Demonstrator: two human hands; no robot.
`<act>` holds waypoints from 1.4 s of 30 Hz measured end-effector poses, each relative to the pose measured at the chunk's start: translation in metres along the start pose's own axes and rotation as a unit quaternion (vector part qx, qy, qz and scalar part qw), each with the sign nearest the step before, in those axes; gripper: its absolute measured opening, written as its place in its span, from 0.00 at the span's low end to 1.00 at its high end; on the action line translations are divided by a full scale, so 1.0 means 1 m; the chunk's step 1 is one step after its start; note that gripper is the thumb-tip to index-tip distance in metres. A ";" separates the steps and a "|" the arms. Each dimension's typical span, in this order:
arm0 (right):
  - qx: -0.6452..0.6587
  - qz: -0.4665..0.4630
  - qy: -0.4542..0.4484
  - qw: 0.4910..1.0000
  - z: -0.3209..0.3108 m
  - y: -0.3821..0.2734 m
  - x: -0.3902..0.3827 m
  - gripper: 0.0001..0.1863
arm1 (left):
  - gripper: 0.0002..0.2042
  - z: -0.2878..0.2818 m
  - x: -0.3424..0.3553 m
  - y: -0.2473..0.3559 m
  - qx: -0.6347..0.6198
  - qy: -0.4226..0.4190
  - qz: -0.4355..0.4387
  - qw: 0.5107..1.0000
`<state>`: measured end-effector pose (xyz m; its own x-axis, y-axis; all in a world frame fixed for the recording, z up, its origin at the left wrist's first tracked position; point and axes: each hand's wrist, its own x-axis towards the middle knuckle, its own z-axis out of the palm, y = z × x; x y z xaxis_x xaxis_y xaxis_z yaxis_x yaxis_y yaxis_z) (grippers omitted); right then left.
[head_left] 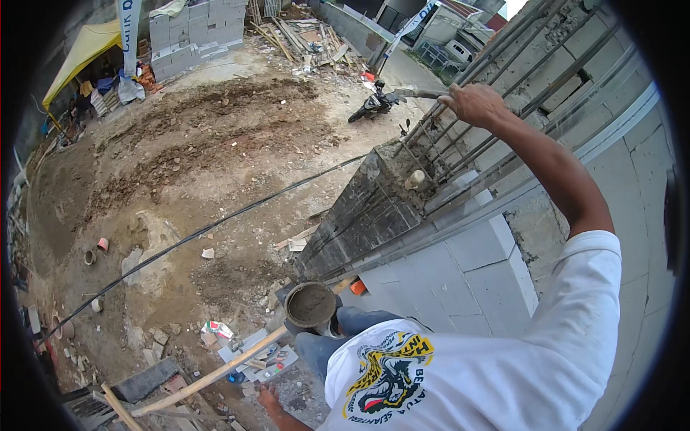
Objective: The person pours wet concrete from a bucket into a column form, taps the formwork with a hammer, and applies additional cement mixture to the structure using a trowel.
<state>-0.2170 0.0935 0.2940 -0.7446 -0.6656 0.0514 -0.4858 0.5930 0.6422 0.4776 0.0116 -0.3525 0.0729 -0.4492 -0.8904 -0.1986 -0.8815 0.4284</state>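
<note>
My right hand (471,105) is raised at the upper right, its fingers closed round a steel rebar (458,92) on top of the wall beside me. Below it, rebar cages run along a concrete ledge with a dark board (345,215) on its side. My left hand (269,399) hangs low near the bottom, fingers slightly apart, with nothing visible in it. Near my legs, a bucket of grey mortar (310,306) stands high above the ground, by a wooden pole (244,355).
Pale blocks (460,273) form the wall at my right. A black cable (215,228) crosses the view. Far below are dirt, rubble, a parked motorbike (370,105), timber piles (302,43) and a yellow tent (79,57) with dark shapes under it.
</note>
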 end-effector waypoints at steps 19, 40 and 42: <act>-0.039 -0.090 -0.008 0.995 0.005 0.001 -0.016 0.26 | 0.15 0.013 -0.012 -0.007 -0.008 -0.021 -0.014 1.000; -0.039 -0.160 -0.046 0.985 0.008 0.009 -0.008 0.27 | 0.13 0.037 -0.002 0.005 -0.010 -0.026 -0.059 0.998; -0.060 0.026 -0.113 0.991 0.020 0.016 0.006 0.26 | 0.13 0.045 -0.004 0.021 0.006 -0.045 -0.047 0.998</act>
<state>-0.2383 0.1083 0.2899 -0.8570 -0.5094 -0.0779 -0.3970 0.5562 0.7301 0.4294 0.0011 -0.3469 0.0028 -0.3497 -0.9368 -0.2061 -0.9169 0.3417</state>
